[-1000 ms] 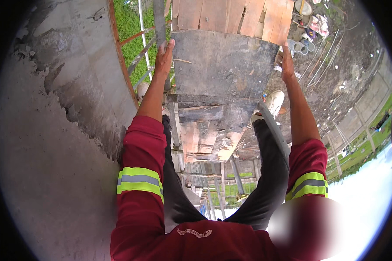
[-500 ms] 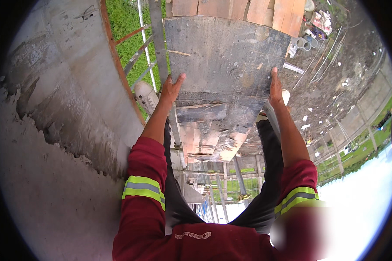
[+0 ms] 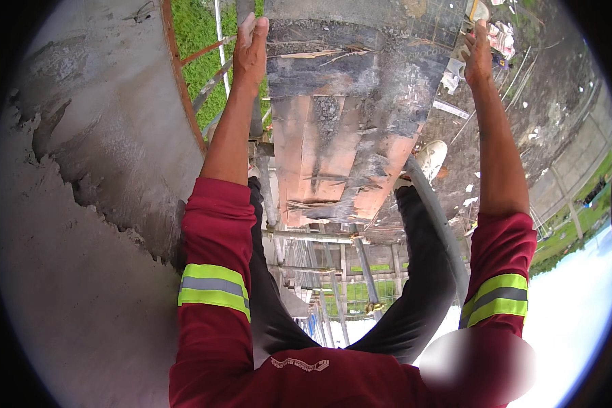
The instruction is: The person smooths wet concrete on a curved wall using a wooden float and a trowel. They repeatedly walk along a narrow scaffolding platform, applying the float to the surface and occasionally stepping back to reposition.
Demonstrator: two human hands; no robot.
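My left hand (image 3: 250,53) and my right hand (image 3: 479,58) are stretched far forward, at the two side edges of a grey, dirt-streaked board (image 3: 360,9). The left thumb lies along the board's left edge, and the left fingers curl at its outer side. On the right, the bent fingers meet the opposite edge, partly out of sight. The board runs past the top of the picture. Its near part is a dark, splintered strip (image 3: 333,68) with loose wood slivers. Closer to me lie reddish-brown planks (image 3: 326,146) with black smears and broken ends.
A rough concrete wall (image 3: 102,183) rises close on my left. Metal scaffold tubes (image 3: 306,236) run below the planks, and a grey pole (image 3: 442,231) crosses by my right leg. My pale right shoe (image 3: 431,159) stands beside the planks. Littered ground lies far below on the right.
The grey board has moved forward, away from me, with both hands at its edges. My arms are straighter and farther apart. More of the brown planks and my right shoe now show.
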